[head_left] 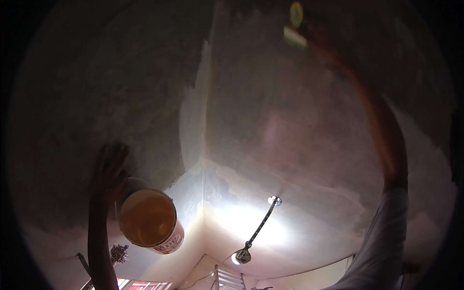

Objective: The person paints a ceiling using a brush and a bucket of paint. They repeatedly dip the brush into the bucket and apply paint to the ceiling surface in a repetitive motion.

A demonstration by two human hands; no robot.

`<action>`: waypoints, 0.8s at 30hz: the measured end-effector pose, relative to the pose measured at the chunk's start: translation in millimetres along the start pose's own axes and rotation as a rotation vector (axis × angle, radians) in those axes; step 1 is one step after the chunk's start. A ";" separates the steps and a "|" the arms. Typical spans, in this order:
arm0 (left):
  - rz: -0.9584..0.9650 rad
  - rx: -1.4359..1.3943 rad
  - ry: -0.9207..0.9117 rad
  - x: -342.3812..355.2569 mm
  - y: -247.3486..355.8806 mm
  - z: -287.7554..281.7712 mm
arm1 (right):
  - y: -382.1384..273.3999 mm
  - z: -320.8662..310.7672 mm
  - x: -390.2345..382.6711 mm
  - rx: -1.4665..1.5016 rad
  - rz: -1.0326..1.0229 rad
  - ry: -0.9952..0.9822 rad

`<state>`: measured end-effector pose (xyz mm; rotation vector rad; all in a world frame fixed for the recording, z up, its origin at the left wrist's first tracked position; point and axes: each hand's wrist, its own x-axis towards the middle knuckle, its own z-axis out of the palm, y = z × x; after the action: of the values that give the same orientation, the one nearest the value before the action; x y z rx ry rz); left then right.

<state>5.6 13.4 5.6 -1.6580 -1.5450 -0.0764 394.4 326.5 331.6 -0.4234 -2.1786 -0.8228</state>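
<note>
At the upper right, my right hand (320, 39) is raised against the dark wall surface and closed around a wide paintbrush (295, 37). Pale bristles and a yellow part of the brush show, blurred by motion. On the left, my left hand (110, 171) lies against the wall with its fingers stretched and spread. Close beside its wrist is a round bucket (148, 217) with a printed side, holding an orange-brown liquid or its tinted reflection. The bucket's thin wire handle (137, 179) arches up near the thumb; whether the hand bears it cannot be made out.
A wall corner (205, 145) runs down the middle, with lighter patches beside it. Below it a lit bulb fitting (243, 255) hangs from a dark rod (261, 225). A ladder (229, 279), a window (145, 284) and a grey cluster-shaped object (119, 253) appear along the lower edge.
</note>
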 end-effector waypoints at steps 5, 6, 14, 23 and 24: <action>-0.029 -0.033 -0.039 -10.4 -2.2 -10.2 | -3.2 -32.9 35.2 -0.453 -0.309 0.262; -0.022 -0.005 -0.033 -12.9 -3.0 -8.7 | -6.5 -27.6 29.2 -0.472 -0.339 0.221; -0.102 -0.033 -0.054 -26.4 -11.9 -2.2 | -77.2 90.0 -135.5 -0.092 -0.471 0.041; -0.043 -0.115 0.038 -1.9 4.4 -7.4 | -209.9 28.3 -305.5 1.205 0.506 -0.042; -0.049 -0.122 0.002 -4.8 6.2 -8.3 | -222.5 23.3 -329.7 1.112 0.701 -0.087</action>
<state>13.6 5.4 5.0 -1.7139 -1.6077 -0.2022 482.5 165.1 -21.8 -0.5592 -1.9778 0.7783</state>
